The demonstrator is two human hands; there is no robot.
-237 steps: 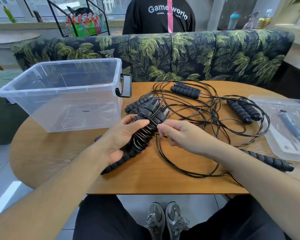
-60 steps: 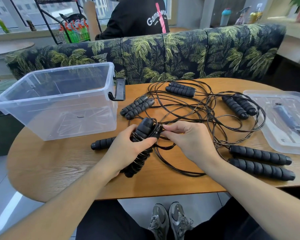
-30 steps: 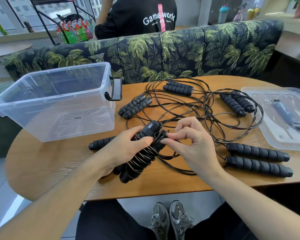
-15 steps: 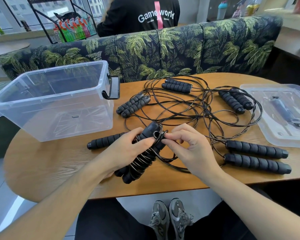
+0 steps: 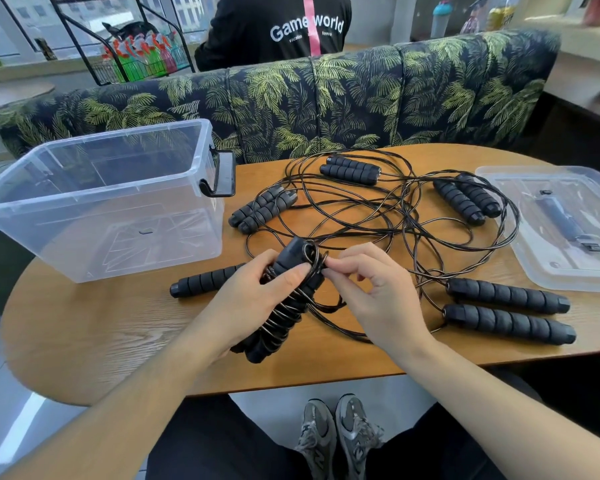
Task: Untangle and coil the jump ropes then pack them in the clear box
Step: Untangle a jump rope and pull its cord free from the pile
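The black foam-handled jump rope bundle (image 5: 284, 299), cord wound in tight turns round its paired handles, was held just above the round wooden table's (image 5: 84, 327) near edge. The left hand (image 5: 253, 299) was wrapped round the bundle; the right hand (image 5: 371, 289) pinched the cord's end at the top turn.

Risk: if the pinch slipped before the end was tucked, the springy turns would likely unwind. The trailing cord ran into the tangled black cords (image 5: 378, 220), so a pull could drag the others.

Count: nine loose handles on the table; one clear plastic box (image 5: 94, 202), nothing in it; one clear lid (image 5: 561, 230).
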